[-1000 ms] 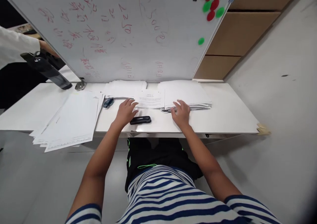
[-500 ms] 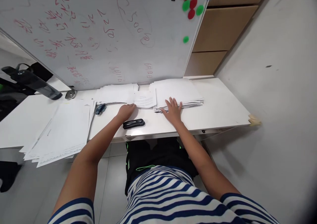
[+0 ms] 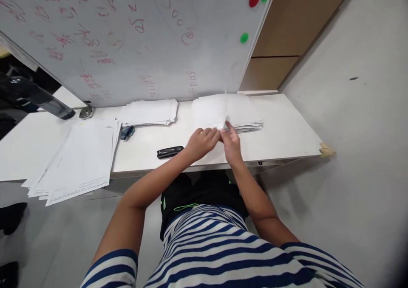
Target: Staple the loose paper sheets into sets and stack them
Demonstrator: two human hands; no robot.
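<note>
Both hands meet at the near edge of the right-hand paper pile. My left hand [image 3: 204,142] is closed on the edge of a white paper sheet [image 3: 212,111], whose near corner lifts and curls. My right hand [image 3: 232,145] pinches that same sheet at its corner, thumb and fingers together. Beneath them lies the right paper stack [image 3: 247,111], its layered edges showing on the right. Whether one sheet or several are held, I cannot tell. A black stapler [image 3: 170,152] rests on the desk just left of my left forearm.
A narrower paper stack [image 3: 149,111] lies against the whiteboard [image 3: 210,33]. Fanned papers [image 3: 79,156] overhang the desk's front edge at left, with a small dark blue object [image 3: 127,132] beside them. A dark bottle [image 3: 47,103] leans at far left. A wall [image 3: 357,143] stands right.
My left hand has moved right, from the middle stack to the right stack, bringing the small sheet across. My right hand has gone from lying flat to pinching the sheet. The view has shifted slightly.
</note>
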